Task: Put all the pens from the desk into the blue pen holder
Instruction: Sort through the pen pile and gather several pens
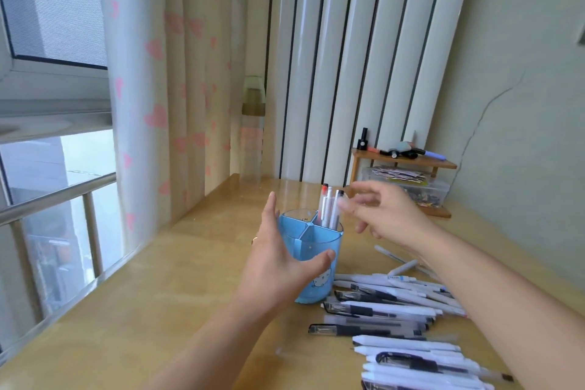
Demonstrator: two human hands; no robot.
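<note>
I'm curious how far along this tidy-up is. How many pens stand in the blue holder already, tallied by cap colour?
Red-capped pens: 1
White-capped pens: 1
Black-capped pens: 1
Total in the blue pen holder: 3
Many more pens lie in a pile on the desk, too overlapped to count.

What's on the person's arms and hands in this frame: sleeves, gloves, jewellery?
Both forearms are bare as far as the frame shows: no sleeves, no gloves, no watch or wristband. The left hand carries a small ring on one finger, seen at its left edge; its colour is hard to tell. The right hand shows no ring, though it is motion-blurred. No markings are visible on either hand.
</note>
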